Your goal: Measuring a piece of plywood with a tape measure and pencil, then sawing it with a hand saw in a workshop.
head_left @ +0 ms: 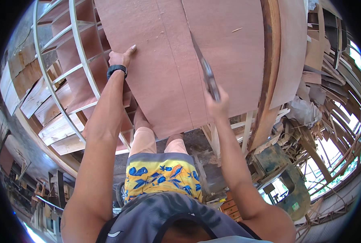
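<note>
A reddish plywood sheet (156, 73) lies in front of me, with a dark line drawn along it and a cut running from its far edge. My right hand (218, 103) is closed around the handle of a handsaw (209, 77). The saw's blade stands in the cut, right of the drawn line. At the sheet's left edge, my left hand (122, 58) grips the board, thumb on top; its other fingers are mostly hidden. A dark watch (117, 71) sits on that wrist. Sawdust and a small wood sliver (237, 30) lie on the surface.
A wooden lattice frame with plywood panels (77, 60) stands at the left. Along the right runs a thick dark-edged plank (270, 52) beside another panel (287, 48). Scrap wood (334, 109) is piled at the far right, above a green machine (283, 172). My legs are against the sheet's near edge.
</note>
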The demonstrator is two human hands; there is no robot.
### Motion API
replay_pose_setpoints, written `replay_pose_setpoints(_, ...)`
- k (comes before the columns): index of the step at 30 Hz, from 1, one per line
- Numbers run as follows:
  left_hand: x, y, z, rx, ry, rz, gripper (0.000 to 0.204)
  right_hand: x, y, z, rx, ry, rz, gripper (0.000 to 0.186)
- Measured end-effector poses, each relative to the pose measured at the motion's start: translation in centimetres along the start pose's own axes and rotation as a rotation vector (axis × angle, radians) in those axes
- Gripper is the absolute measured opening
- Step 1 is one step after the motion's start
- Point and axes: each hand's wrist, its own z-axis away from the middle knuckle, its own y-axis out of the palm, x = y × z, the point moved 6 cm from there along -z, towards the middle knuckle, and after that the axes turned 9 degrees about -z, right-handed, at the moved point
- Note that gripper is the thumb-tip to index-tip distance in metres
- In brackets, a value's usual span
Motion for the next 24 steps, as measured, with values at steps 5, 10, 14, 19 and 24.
replay_pose_setpoints(5,-0.8,0.4,0.4,0.051,-0.025,0.029,0.109,1.1,2.2,-5.6,-0.009,0.011,0.071,0.025)
replay_pose_setpoints(10,1.0,-0.3,-0.8,0.051,-0.09,0.0,0.11,5.2,-7.3,11.9,0.051,0.172,0.019,0.036)
replay_pose_setpoints(14,0.5,0.1,-1.1,0.069,-0.022,0.012,0.114,9.4,-11.9,18.0,0.061,0.266,0.008,0.044)
replay_pose_setpoints(19,0.5,0.1,-0.8,0.068,-0.056,0.001,0.119,2.6,-5.3,8.3,0.024,0.017,0.012,0.028)
replay_pose_setpoints(24,0.0,1.8,-0.4,0.011,-0.001,0.047,0.121,-1.6,1.8,-4.5,-0.048,-0.031,0.022,0.025)
